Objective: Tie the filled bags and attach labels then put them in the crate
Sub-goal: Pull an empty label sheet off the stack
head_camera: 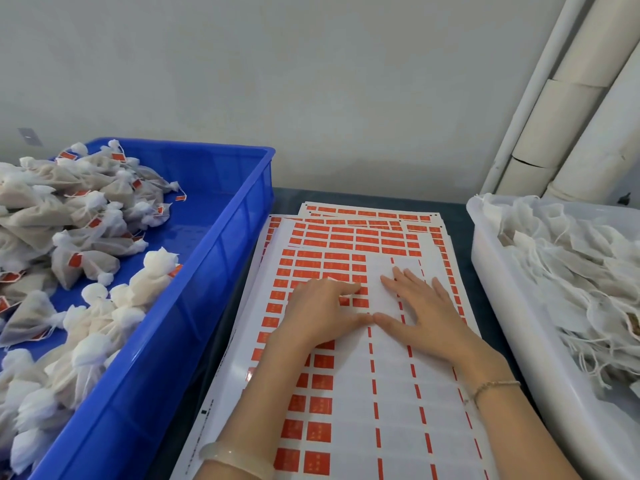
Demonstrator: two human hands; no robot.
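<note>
A stack of white sheets with red labels [323, 261] lies on the dark table in front of me. My left hand [322, 311] rests on the top sheet, its fingertips on a red label near the sheet's middle. My right hand [420, 306] lies flat with straight fingers on the bare white part beside it. The two thumbs touch. A blue crate [221, 244] on the left holds several tied white bags with red labels [83, 265]. A white tub [519, 344] on the right holds untied filled bags [571, 271] with loose strings.
A grey wall stands behind the table. White pipes and cardboard tubes [568, 109] lean in the right corner. A dark strip of table [460, 244] shows between the sheets and the white tub.
</note>
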